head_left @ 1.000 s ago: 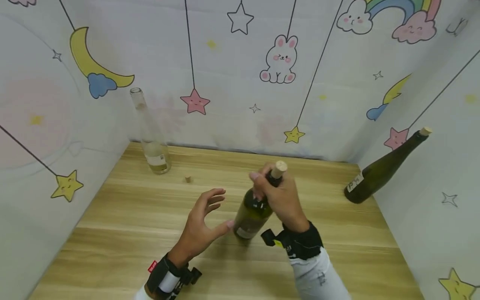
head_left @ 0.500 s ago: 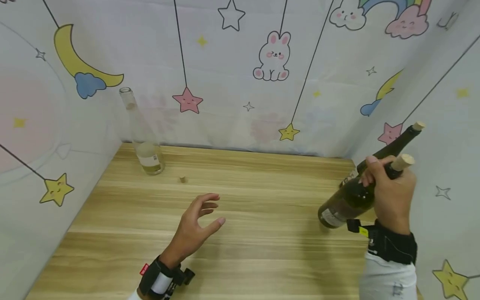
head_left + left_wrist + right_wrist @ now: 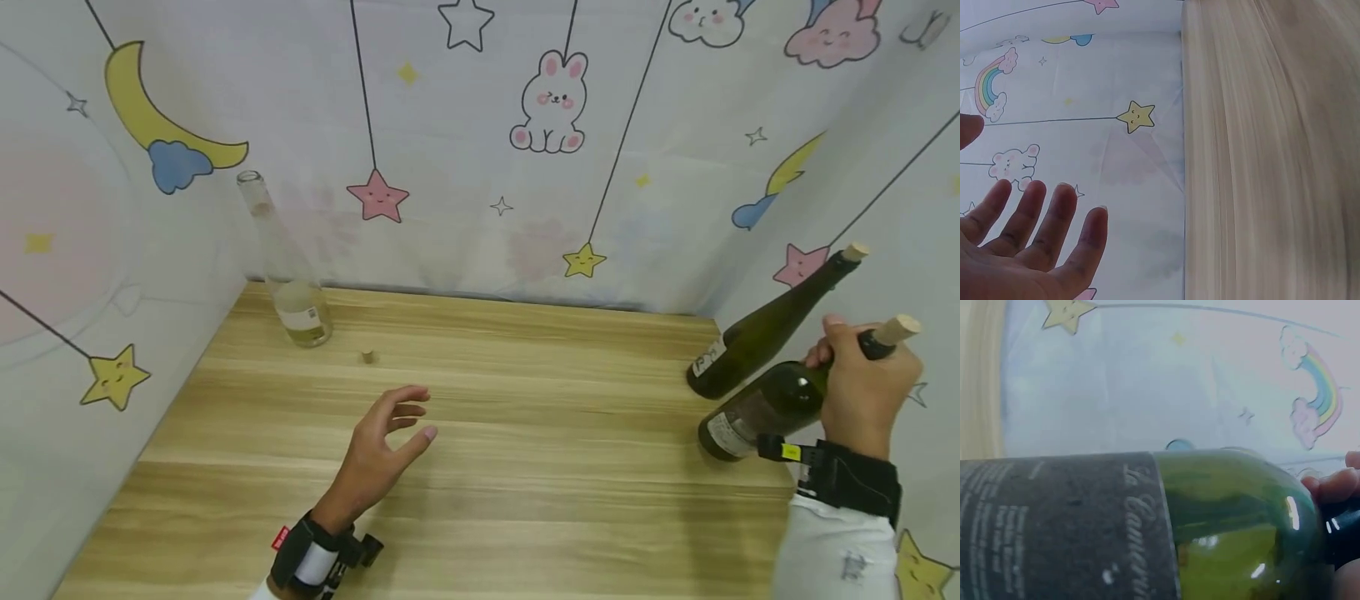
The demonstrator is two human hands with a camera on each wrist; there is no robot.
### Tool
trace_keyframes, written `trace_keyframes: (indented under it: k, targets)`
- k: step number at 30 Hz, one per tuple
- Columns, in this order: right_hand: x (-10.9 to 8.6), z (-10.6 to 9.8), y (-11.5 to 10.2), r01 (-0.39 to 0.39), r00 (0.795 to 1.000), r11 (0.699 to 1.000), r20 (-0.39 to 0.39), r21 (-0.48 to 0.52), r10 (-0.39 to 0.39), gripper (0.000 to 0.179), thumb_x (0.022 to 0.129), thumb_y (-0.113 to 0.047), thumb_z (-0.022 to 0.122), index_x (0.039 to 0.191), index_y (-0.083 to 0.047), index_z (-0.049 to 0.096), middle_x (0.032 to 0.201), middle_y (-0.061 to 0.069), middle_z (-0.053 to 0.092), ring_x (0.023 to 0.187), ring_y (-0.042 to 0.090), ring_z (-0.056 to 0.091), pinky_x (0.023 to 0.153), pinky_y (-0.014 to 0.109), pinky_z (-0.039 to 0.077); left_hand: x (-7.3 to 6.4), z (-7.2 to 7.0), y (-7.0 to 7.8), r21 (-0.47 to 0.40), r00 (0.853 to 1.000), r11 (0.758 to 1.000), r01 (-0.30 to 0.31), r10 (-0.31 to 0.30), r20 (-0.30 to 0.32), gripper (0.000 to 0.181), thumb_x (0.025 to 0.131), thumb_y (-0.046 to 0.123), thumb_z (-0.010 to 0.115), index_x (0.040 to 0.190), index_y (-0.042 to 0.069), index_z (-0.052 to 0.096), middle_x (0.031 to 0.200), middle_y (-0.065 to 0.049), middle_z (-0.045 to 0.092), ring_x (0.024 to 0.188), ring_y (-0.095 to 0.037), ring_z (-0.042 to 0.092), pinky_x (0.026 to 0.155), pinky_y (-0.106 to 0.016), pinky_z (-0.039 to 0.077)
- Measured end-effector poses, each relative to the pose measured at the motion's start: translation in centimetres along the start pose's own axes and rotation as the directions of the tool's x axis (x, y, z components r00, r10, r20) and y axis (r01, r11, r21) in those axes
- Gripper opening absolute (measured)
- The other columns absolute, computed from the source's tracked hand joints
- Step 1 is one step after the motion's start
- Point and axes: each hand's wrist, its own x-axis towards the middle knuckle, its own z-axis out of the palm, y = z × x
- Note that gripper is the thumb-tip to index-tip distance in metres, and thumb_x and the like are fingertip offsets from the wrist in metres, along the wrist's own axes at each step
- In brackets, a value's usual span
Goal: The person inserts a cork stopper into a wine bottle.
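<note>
My right hand [image 3: 866, 392] grips the neck of a green wine bottle [image 3: 776, 404] with a cork [image 3: 897, 328] in its mouth. In the right wrist view the bottle [image 3: 1222, 519] shows a dark printed label [image 3: 1066, 525], with fingertips around its neck at the edge. Just behind it stands a slimmer green wine bottle [image 3: 772, 333], also corked, at the table's right side. My left hand [image 3: 378, 454] is held over the middle-left of the table, fingers loosely spread, holding nothing. The left wrist view shows that hand [image 3: 1035, 250] with its fingers apart.
A clear glass bottle [image 3: 300, 304] with a little pale liquid stands at the back left, its mouth uncorked. A small cork [image 3: 367, 356] lies near it on the wooden table [image 3: 525, 467]. Printed fabric walls [image 3: 465, 125] enclose the table at the back and sides.
My right hand has carried the wine bottle from the middle of the table to the right side, beside the slimmer bottle. The left hand stays nearly where it was, still holding nothing.
</note>
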Motion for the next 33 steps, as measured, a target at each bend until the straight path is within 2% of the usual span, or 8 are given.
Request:
trace_keyframes:
  k: [7,10,13,16,20,23,29,33]
  targets:
    - [1.6,-0.6,1.0,-0.022,0.999,1.0,-0.044,0.0,0.022,0.036,0.082,-0.012,0.085,0.079,0.008,0.056,0.065,0.013,0.054,0.047,0.021,0.052,0.046,0.024,0.05,0.2,0.0,-0.1,-0.005,1.0,1.0,-0.026,0.026,-0.002,0.047,0.097,0.01,0.069,0.141,0.017,0.051,0.134,-0.009,0.056,0.116,-0.023,0.058,0.096,-0.05,0.049]
    - [2.1,-0.8,1.2,-0.03,0.998,0.999,-0.054,-0.015,0.029,0.036,0.082,-0.014,0.085,0.08,0.007,0.056,0.065,0.013,0.055,0.048,0.02,0.053,0.046,0.024,0.051,0.2,-0.2,0.0,0.005,0.999,1.0,-0.031,0.031,-0.011,0.045,0.098,0.01,0.067,0.14,0.017,0.052,0.133,-0.007,0.057,0.116,-0.022,0.059,0.095,-0.049,0.05]
    - [2.6,-0.8,1.5,-0.051,0.997,0.998,-0.06,-0.039,0.048,0.036,0.082,-0.015,0.085,0.08,0.007,0.056,0.065,0.012,0.056,0.048,0.02,0.053,0.047,0.023,0.051,0.2,-0.5,1.5,0.007,0.999,1.0,-0.026,0.026,-0.019,0.042,0.098,0.004,0.066,0.138,0.009,0.052,0.131,-0.013,0.058,0.115,-0.027,0.058,0.094,-0.053,0.049]
    - [3.1,-0.9,2.2,-0.064,0.996,0.996,-0.07,-0.059,0.06,0.036,0.083,-0.015,0.084,0.078,0.006,0.056,0.065,0.012,0.057,0.048,0.02,0.054,0.046,0.023,0.051,0.2,-0.6,1.5,0.007,1.0,1.0,-0.019,0.02,-0.022,0.042,0.097,0.0,0.064,0.137,0.005,0.052,0.13,-0.016,0.057,0.116,-0.029,0.058,0.094,-0.056,0.048]
    - [3.6,-1.2,3.1,-0.071,0.995,0.995,-0.073,-0.07,0.066,0.036,0.083,-0.017,0.084,0.079,0.005,0.056,0.067,0.011,0.058,0.049,0.02,0.054,0.047,0.023,0.05,0.1,-0.4,-0.1,0.016,1.0,1.0,0.0,0.001,-0.029,0.042,0.098,0.004,0.066,0.138,0.013,0.053,0.13,-0.004,0.058,0.116,-0.023,0.058,0.094,-0.051,0.05]
    - [3.7,-1.2,3.4,-0.067,0.995,0.996,-0.072,-0.054,0.063,0.036,0.083,-0.017,0.085,0.079,0.006,0.056,0.067,0.012,0.057,0.049,0.02,0.053,0.047,0.023,0.05,0.0,-0.4,-0.3,0.014,0.999,1.0,0.01,-0.01,-0.033,0.041,0.099,0.009,0.066,0.137,0.018,0.055,0.129,0.002,0.058,0.115,-0.02,0.058,0.094,-0.047,0.05]
    - [4.2,-0.7,3.8,-0.047,0.997,0.999,-0.057,0.011,0.047,0.035,0.083,-0.01,0.084,0.078,0.008,0.055,0.066,0.013,0.056,0.048,0.021,0.052,0.045,0.024,0.05,0.0,-0.3,-0.5,0.009,0.999,1.0,0.015,-0.015,-0.031,0.039,0.099,0.012,0.066,0.136,0.02,0.056,0.129,0.0,0.058,0.115,-0.019,0.058,0.095,-0.048,0.05]
    - [4.3,-0.4,3.9,-0.039,0.998,0.999,-0.051,0.032,0.041,0.032,0.084,-0.007,0.082,0.078,0.008,0.055,0.066,0.013,0.056,0.047,0.02,0.052,0.045,0.024,0.05,0.1,-0.2,-0.5,0.011,1.0,1.0,0.019,-0.019,-0.024,0.039,0.099,0.012,0.066,0.136,0.02,0.056,0.13,-0.006,0.059,0.116,-0.02,0.058,0.095,-0.047,0.05]
